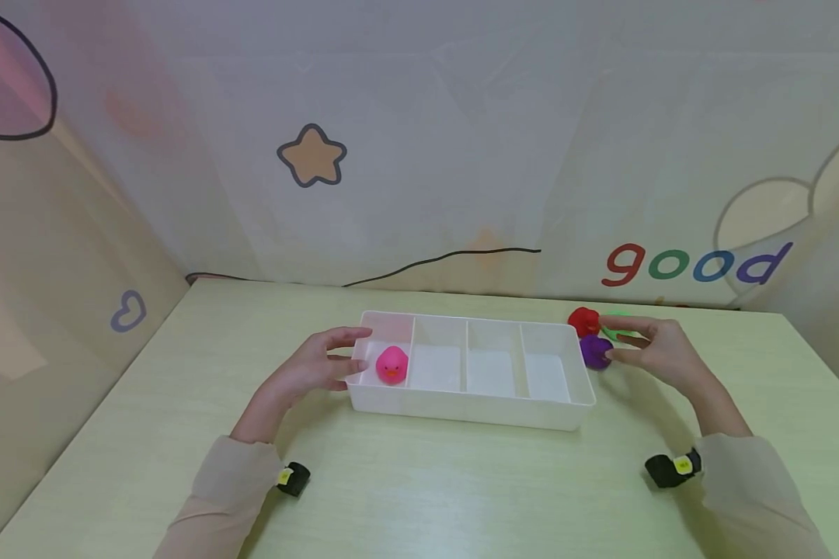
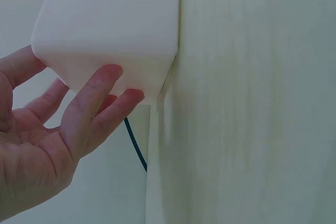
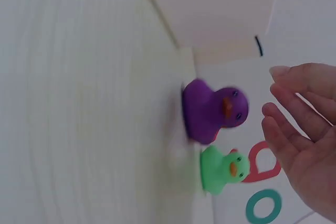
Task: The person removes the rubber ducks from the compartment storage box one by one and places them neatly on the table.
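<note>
My left hand point(image 1: 322, 361) rests its fingertips against the left end of a white divided tray point(image 1: 461, 411); in the left wrist view the fingers point(image 2: 107, 80) touch the tray's end wall point(image 2: 110, 40). A pink rubber duck point(image 1: 391, 366) sits in the leftmost compartment. Just past the tray's right end, my right hand point(image 1: 660, 353) hovers with its fingers spread over a group of rubber ducks. There, a purple duck point(image 3: 212, 111) stands in front, with a green duck point(image 3: 223, 169) beside it and a red duck point(image 1: 583, 321) behind. Nothing shows in the right hand's grasp.
A light wooden table point(image 1: 419, 489) carries everything. Behind it hangs a printed cloth backdrop point(image 1: 419, 155) with a star and the word "good", meeting the table's back edge close behind the ducks. A black wrist device point(image 1: 295, 479) shows at the left sleeve.
</note>
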Demonstrator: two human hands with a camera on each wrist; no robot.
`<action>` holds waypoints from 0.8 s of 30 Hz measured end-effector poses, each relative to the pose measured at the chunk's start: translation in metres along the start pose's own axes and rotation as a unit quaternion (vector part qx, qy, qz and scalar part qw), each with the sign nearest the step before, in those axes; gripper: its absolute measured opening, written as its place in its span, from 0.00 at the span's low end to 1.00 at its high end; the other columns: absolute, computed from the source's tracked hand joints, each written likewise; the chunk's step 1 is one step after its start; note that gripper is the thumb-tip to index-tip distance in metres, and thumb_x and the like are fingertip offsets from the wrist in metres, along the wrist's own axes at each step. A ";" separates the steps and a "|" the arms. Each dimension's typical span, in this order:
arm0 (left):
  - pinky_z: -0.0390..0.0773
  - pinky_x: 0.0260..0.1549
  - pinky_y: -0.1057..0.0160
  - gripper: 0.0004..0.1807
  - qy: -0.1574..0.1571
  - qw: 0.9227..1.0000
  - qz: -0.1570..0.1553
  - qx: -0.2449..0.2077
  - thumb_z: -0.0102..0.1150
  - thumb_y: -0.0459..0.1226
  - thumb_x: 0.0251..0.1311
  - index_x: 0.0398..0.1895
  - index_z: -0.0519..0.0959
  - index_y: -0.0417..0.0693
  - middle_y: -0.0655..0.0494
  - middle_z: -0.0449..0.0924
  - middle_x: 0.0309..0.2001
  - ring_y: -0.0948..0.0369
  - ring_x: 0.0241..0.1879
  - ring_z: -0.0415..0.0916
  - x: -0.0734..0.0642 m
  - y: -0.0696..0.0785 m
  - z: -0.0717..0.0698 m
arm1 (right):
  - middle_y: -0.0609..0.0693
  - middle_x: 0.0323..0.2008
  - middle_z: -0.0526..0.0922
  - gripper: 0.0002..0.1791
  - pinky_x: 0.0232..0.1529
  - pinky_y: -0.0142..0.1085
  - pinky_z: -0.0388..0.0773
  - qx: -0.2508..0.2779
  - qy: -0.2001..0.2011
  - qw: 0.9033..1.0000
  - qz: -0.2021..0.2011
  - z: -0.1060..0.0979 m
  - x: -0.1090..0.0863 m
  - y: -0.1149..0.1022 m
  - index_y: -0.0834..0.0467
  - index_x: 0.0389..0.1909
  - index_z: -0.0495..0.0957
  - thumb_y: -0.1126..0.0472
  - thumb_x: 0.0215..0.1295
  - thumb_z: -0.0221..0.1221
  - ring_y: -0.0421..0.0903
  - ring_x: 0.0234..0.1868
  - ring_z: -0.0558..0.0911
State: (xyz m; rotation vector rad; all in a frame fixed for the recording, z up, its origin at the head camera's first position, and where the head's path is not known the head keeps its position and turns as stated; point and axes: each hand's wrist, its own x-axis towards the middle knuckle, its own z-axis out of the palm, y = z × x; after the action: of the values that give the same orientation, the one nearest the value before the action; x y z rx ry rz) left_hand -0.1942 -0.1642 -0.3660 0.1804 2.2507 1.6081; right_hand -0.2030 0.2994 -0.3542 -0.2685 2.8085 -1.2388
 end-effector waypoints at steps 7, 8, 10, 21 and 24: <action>0.78 0.40 0.53 0.29 -0.004 1.000 0.001 -0.007 0.58 0.34 0.57 0.63 0.65 0.46 0.41 0.63 0.60 0.48 0.51 0.72 0.000 -0.001 0.000 | 0.67 0.58 0.68 0.29 0.42 0.21 0.72 0.042 0.023 0.999 -0.016 0.008 -0.010 -0.025 0.68 0.60 0.65 0.64 0.58 0.60 0.63 0.57 0.69; 0.78 0.40 0.53 0.29 -0.005 1.000 0.002 -0.009 0.58 0.34 0.57 0.63 0.65 0.46 0.41 0.63 0.60 0.48 0.51 0.72 0.001 -0.001 0.000 | 0.67 0.58 0.69 0.29 0.42 0.21 0.72 0.046 0.024 0.998 -0.020 0.009 -0.011 -0.029 0.68 0.60 0.65 0.65 0.58 0.60 0.63 0.57 0.69; 0.78 0.40 0.53 0.29 -0.006 1.000 0.002 -0.011 0.58 0.34 0.56 0.63 0.65 0.46 0.41 0.63 0.60 0.48 0.50 0.72 0.001 -0.001 0.000 | 0.66 0.57 0.69 0.29 0.43 0.21 0.71 0.049 0.027 0.998 -0.029 0.012 -0.012 -0.037 0.67 0.60 0.65 0.65 0.57 0.61 0.62 0.57 0.69; 0.78 0.39 0.53 0.29 -0.007 1.000 0.004 -0.009 0.58 0.34 0.57 0.63 0.64 0.46 0.41 0.63 0.60 0.48 0.50 0.73 0.000 0.000 0.000 | 0.48 0.49 0.77 0.28 0.44 0.26 0.74 0.084 0.007 0.986 -0.146 0.034 -0.015 -0.077 0.68 0.55 0.70 0.69 0.51 0.64 0.42 0.50 0.77; 0.78 0.39 0.53 0.29 -0.008 1.000 0.006 -0.009 0.58 0.34 0.57 0.63 0.64 0.45 0.41 0.62 0.60 0.47 0.50 0.72 0.000 -0.001 0.000 | 0.41 0.47 0.76 0.27 0.45 0.30 0.75 0.114 -0.004 0.979 -0.168 0.041 -0.014 -0.086 0.71 0.53 0.71 0.72 0.50 0.64 0.36 0.48 0.77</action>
State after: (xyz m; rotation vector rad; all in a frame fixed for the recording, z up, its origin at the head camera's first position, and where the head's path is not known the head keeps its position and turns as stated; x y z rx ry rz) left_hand -0.1944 -0.1643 -0.3667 0.2024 2.2253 1.6272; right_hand -0.1722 0.2149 -0.3188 -0.7557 2.6537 -1.6008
